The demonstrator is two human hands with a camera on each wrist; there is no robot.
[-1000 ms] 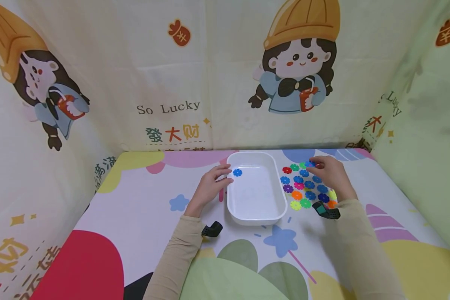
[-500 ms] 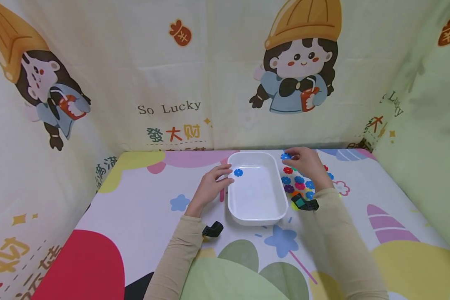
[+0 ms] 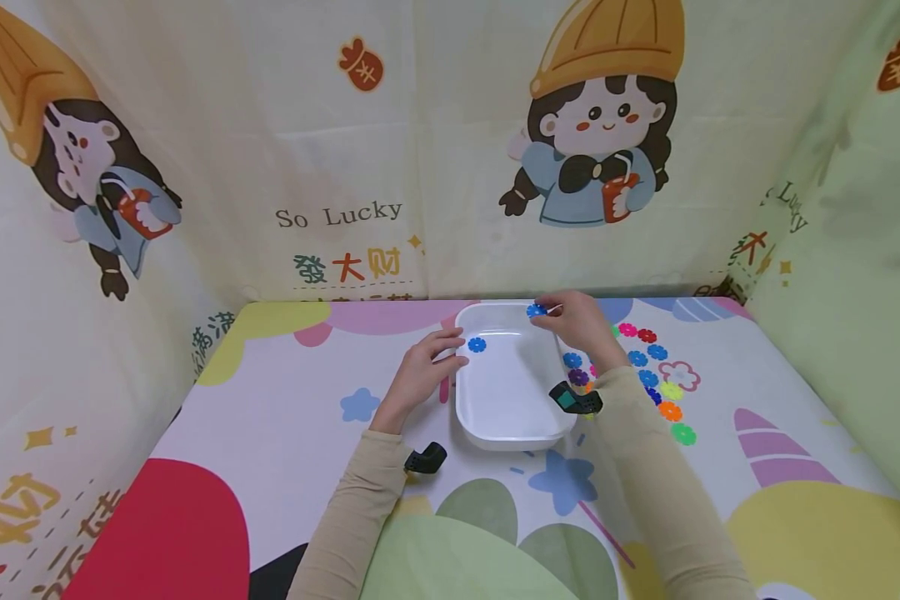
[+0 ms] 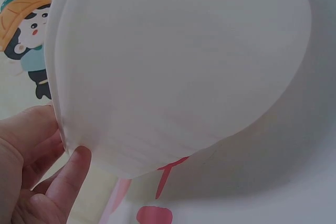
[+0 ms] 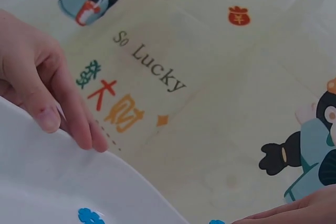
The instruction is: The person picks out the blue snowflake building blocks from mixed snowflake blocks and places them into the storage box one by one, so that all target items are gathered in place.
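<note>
The white oblong plastic tray (image 3: 495, 433) lies with its long axis pointing away from the person. The left hand (image 3: 422, 371) rests relaxed against its left wall. The right hand (image 3: 579, 327) pinches a small blue flower-shaped plastic disc (image 3: 536, 310) above the far-right rim.

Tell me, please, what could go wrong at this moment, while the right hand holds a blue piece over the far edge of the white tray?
1. The right hand pinches the blue flower piece right at the rim of the white tray; released now, it might fall outside.
2. The right sleeve lies over the loose pieces on the table and may scatter them.
3. The left hand only touches the tray's side, so a bump could shift the tray.
</note>
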